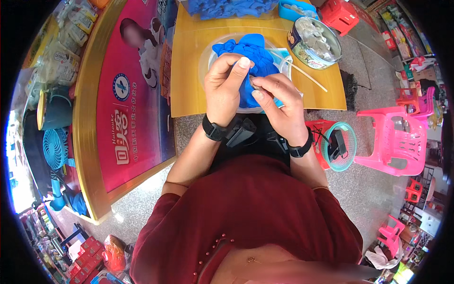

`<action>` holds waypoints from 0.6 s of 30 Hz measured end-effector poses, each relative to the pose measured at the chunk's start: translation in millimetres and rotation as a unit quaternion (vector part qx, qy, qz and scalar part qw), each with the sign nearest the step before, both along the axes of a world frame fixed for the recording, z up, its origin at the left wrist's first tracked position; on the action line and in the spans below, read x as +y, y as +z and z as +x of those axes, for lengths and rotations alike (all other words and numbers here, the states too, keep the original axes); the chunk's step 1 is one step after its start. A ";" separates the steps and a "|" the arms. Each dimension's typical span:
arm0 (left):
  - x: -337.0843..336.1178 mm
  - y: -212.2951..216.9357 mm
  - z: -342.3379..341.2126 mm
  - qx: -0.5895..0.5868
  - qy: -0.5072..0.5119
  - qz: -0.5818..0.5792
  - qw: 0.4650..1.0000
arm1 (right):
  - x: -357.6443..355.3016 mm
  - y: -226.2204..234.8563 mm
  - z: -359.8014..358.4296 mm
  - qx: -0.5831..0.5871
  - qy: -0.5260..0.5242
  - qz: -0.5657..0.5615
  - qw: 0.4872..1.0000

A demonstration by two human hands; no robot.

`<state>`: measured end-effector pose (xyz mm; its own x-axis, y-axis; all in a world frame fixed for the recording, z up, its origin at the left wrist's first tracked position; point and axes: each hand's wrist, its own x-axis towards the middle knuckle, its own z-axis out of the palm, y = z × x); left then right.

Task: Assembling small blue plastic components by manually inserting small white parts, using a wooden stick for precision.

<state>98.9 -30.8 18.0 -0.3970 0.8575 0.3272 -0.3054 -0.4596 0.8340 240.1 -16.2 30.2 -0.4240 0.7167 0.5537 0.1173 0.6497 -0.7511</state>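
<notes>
In front of me a shallow, clear bowl [205, 61] holds a heap of blue, soft pieces [253, 46], perhaps cloth or rubber. Above its near side, my left hand [222, 87] has thumb and forefinger pinched together at the top of a blue soft piece [246, 94]. Close on the right, my right hand [283, 102] pinches with thumb and forefinger at the same piece's edge. Something small and greyish shows between the right fingertips, too little to name. Both wrists wear black straps.
On the yellow table [187, 90] lie a pale stick [309, 78] and a round tin [307, 59] of silvery pieces. Farther back are a bag of blue pieces [231, 8] and a blue tub [287, 13]. A pink-panelled counter [137, 118] borders the left; a green basket [350, 156] and pink chair [397, 139] stand right.
</notes>
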 end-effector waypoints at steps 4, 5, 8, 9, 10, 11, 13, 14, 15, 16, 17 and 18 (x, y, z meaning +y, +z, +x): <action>-0.8 0.3 1.8 -0.008 -0.032 -0.020 0.999 | -1.0 -5.4 -1.0 -0.001 0.017 -0.022 1.000; -0.7 1.0 4.3 -0.025 -0.047 -0.029 0.998 | 0.3 -8.3 -1.3 0.034 0.015 -0.048 0.998; -1.3 -1.9 11.9 -0.021 -0.022 -0.025 0.999 | -3.6 -9.7 -7.2 0.070 0.004 -0.101 0.992; -0.7 -3.7 13.8 -0.021 -0.022 -0.025 0.999 | -5.0 -9.7 -8.9 0.071 -0.005 -0.128 0.989; -0.2 -5.9 15.4 -0.018 -0.013 -0.023 0.999 | -3.2 -10.1 -4.2 -0.001 -0.007 -0.096 0.995; -0.1 -7.9 16.0 -0.014 -0.004 -0.021 1.000 | -2.9 -8.8 -4.7 0.000 -0.006 -0.096 0.995; -1.0 -11.9 17.7 -0.013 -0.028 -0.019 0.999 | -2.5 -5.2 -5.1 -0.033 -0.050 -0.045 0.997; -1.8 -12.8 18.5 -0.011 -0.051 -0.017 0.999 | -2.9 -5.6 -5.0 -0.032 -0.051 -0.046 0.997; -2.2 -10.8 19.1 -0.010 -0.052 -0.017 0.998 | -3.5 -6.2 -4.8 -0.040 -0.068 -0.074 0.994; -2.6 -6.9 19.7 0.061 -0.046 -0.004 0.997 | -3.8 -7.1 -4.2 -0.047 -0.085 -0.103 0.990; -2.9 -4.2 20.5 0.132 -0.040 0.009 0.990 | -2.2 -10.7 -2.3 -0.046 -0.087 -0.104 0.990; -3.8 -2.6 21.0 0.100 -0.081 0.014 0.992 | 1.0 -16.4 0.0 -0.014 -0.078 -0.129 0.988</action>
